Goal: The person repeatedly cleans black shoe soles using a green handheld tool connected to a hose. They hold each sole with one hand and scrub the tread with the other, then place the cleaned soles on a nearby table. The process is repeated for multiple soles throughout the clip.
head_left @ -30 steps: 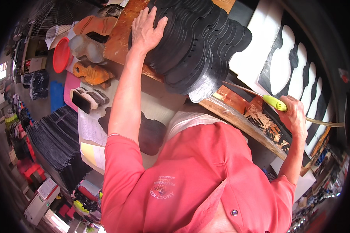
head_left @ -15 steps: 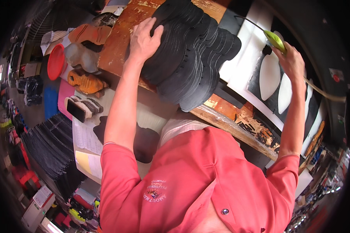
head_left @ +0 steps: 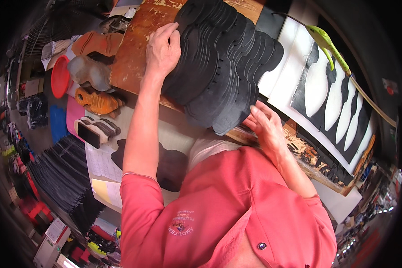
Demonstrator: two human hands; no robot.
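Head view: the person works at a bench (head_left: 134,53), both hands well apart from each other.
Stack: many black pieces (head_left: 225,62), overlapping in a fanned, wavy row, from upper centre down to mid-frame.
Left hand: (head_left: 164,49) at the stack's left edge, upper centre, fingers bent and thumb toward the pieces; whether it grips cannot be told.
Right hand: (head_left: 267,125) right of centre, at the stack's lower right end, fingers partly hidden; whether it is clamped on a piece cannot be told.
Air gun: (head_left: 324,40) green, upper right, its hose (head_left: 370,100) trailing to the right edge.
White shapes: (head_left: 316,89) long and rounded, on black, right of the frame.
Phone: (head_left: 89,135) left of centre, near papers (head_left: 103,163).
Bowl: (head_left: 60,77) red, upper left.
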